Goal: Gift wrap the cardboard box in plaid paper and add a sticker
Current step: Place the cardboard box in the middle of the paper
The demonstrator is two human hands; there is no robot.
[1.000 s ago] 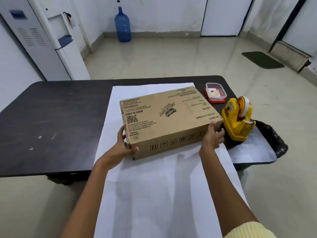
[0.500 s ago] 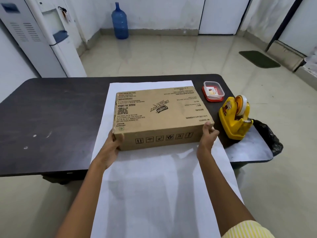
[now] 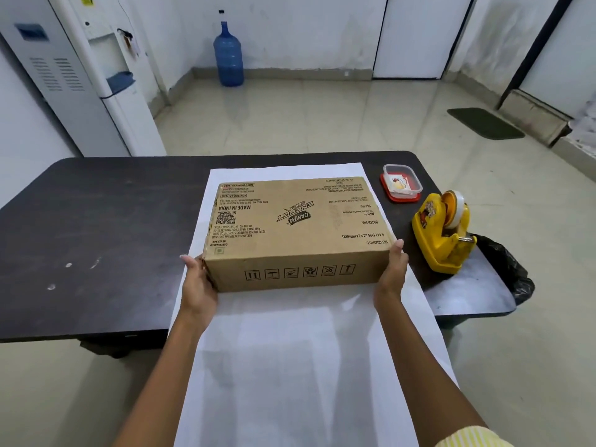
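Note:
A printed brown cardboard box (image 3: 296, 227) lies flat on a long sheet of wrapping paper (image 3: 306, 366), whose white back faces up; the sheet hangs over the table's near edge. My left hand (image 3: 196, 285) presses the box's near left corner and my right hand (image 3: 392, 275) grips its near right corner. The box sits square to the paper. A small clear container with a red lid beneath (image 3: 401, 183) holds stickers at the right of the box.
A yellow tape dispenser (image 3: 442, 233) stands right of the box on the dark table (image 3: 96, 237). A black bag (image 3: 503, 266) hangs at the table's right end. A water cooler, a blue bottle and a floor mat stand beyond.
The box has turned from a skewed angle to line up with the paper, and both hands have shifted along with its near corners.

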